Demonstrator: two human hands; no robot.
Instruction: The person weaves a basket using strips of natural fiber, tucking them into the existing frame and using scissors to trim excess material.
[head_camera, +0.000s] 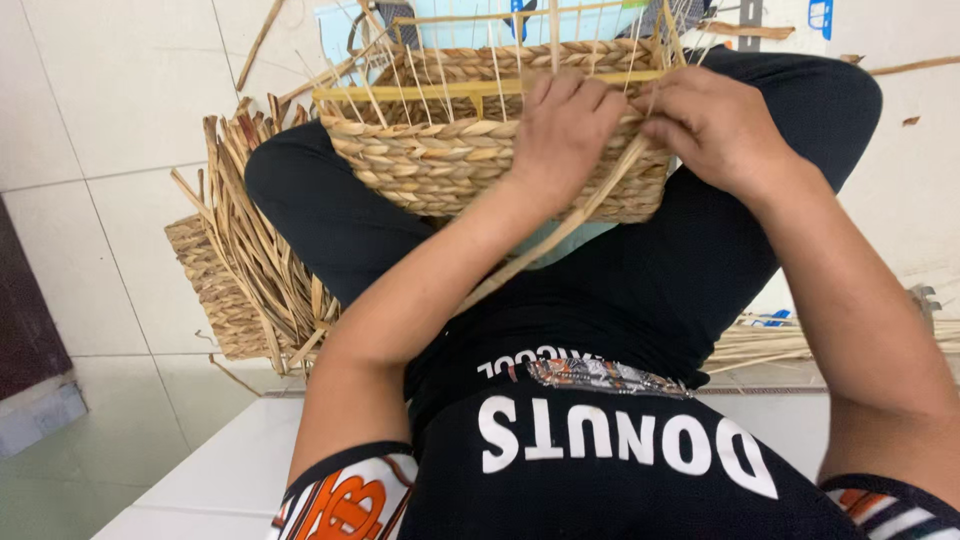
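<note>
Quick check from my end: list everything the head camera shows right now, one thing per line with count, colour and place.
Woven basket: one, tan braided walls with thin upright stakes, resting on the person's lap.
Loose strand: one, pale straw, running from the basket's wall down across the lap.
Bundle of dried fibre strips: one pile, brown and tan, on the floor beside the knee at picture left.
Pale sticks: several, straw-coloured, on the floor at picture right.
Tiled floor: white tiles.
Trousers: black, legs crossed under the basket.
Left hand: fingers curled over the basket's wall.
Right hand: fingers pinching the strand at the rim.
</note>
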